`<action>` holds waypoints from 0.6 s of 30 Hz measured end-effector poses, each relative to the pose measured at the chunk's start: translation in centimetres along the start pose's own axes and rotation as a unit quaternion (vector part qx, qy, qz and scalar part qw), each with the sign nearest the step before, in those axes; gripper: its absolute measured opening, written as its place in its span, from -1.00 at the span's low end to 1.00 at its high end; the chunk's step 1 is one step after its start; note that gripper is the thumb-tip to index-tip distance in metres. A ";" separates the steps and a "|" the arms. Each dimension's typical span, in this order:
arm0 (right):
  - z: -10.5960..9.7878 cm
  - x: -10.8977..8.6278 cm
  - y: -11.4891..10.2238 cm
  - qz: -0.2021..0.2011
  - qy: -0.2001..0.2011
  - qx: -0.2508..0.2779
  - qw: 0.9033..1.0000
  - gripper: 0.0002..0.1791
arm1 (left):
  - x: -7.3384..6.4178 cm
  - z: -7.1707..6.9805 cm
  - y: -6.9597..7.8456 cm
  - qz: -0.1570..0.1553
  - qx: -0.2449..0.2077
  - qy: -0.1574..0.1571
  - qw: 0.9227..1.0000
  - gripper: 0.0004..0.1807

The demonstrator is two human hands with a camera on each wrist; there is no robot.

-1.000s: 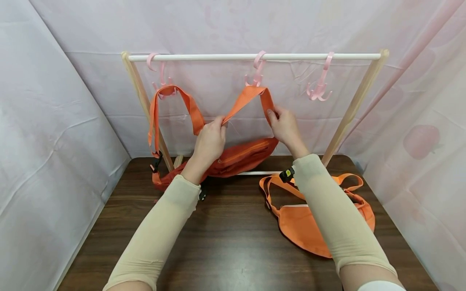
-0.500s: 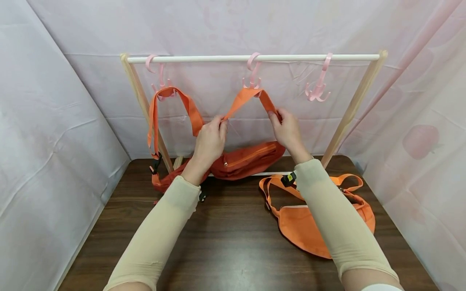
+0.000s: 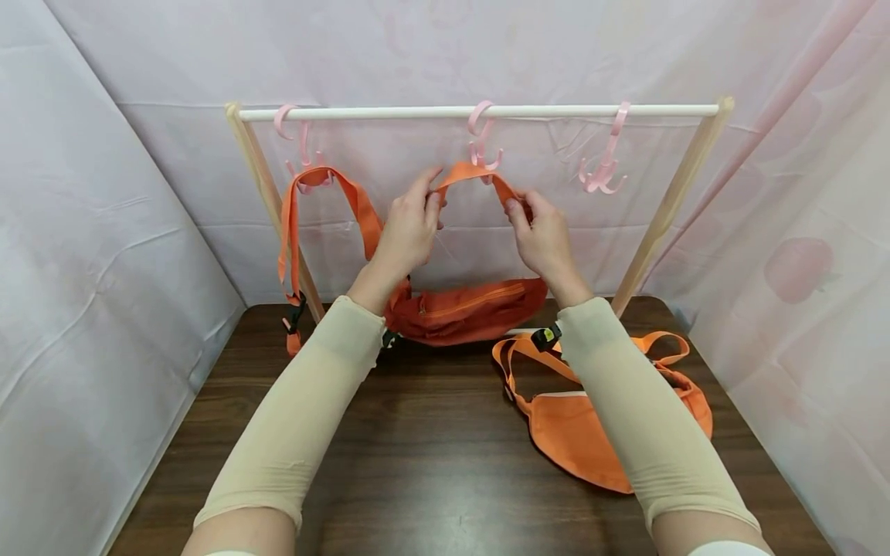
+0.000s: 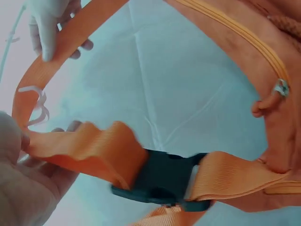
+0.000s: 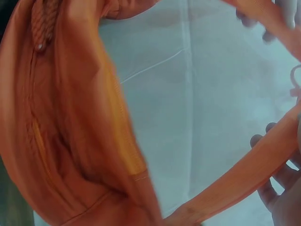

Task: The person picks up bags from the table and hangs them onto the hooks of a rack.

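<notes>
A rust-orange waist bag (image 3: pixel 466 313) hangs low in the middle of the head view, its orange strap (image 3: pixel 464 171) looped up at the middle pink hook (image 3: pixel 484 150). My left hand (image 3: pixel 405 232) holds the strap's left side, thumb on one face and fingers behind. On the other side, my right hand (image 3: pixel 545 239) pinches the strap between thumb and fingers. A black buckle (image 4: pixel 162 176) joins the strap close to my left hand in the left wrist view. In the right wrist view the bag's body (image 5: pixel 80 117) fills the left side.
Another orange strap (image 3: pixel 288 232) hangs on the left pink hook (image 3: pixel 306 166); its bag is hidden behind my left arm. A lighter orange waist bag (image 3: pixel 577 440) lies on the table (image 3: pixel 431 463), partly under my right forearm. The right pink hook (image 3: pixel 602 170) hangs from the white rail (image 3: pixel 556 110).
My left hand has moved up the strap towards the middle hook. The strap's loop is now rounder, and the bag hangs slightly lower. My right hand has shifted slightly.
</notes>
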State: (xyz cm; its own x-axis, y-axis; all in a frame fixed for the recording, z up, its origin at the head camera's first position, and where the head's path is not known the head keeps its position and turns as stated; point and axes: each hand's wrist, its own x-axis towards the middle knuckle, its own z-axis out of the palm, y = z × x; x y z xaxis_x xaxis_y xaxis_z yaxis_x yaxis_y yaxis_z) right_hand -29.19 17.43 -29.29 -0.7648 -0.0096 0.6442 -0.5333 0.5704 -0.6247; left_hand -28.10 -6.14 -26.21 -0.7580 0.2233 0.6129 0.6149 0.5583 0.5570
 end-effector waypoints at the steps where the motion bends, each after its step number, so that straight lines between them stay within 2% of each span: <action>1: 0.0 0.1 -0.2 -0.006 -0.001 0.006 1.000 -0.68 | 0.3 0.1 0.1 0.002 -0.006 -0.007 1.000 -0.49; 8: 0.3 1.0 -1.6 -0.045 0.009 0.012 0.999 -0.69 | 1.8 0.8 1.0 0.020 -0.012 -0.039 0.999 -0.45; 14: 0.2 1.4 -2.2 -0.085 0.025 0.008 0.996 -0.73 | 2.0 0.7 1.4 0.017 -0.027 -0.036 0.999 -0.57; 18: 0.2 1.6 -2.6 -0.086 0.028 0.003 0.996 -0.74 | 2.0 0.5 1.3 0.019 -0.029 -0.029 0.999 -0.66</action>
State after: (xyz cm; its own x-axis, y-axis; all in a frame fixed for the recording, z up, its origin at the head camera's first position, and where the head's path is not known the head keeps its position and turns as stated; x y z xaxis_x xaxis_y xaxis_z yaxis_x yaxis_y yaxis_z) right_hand -29.10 15.78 -26.74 -0.6404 -0.0606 0.7657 -0.6574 0.5588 -0.5055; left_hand -28.98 -4.58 -24.54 -0.7444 0.2895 0.6017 0.6535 0.5012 0.5673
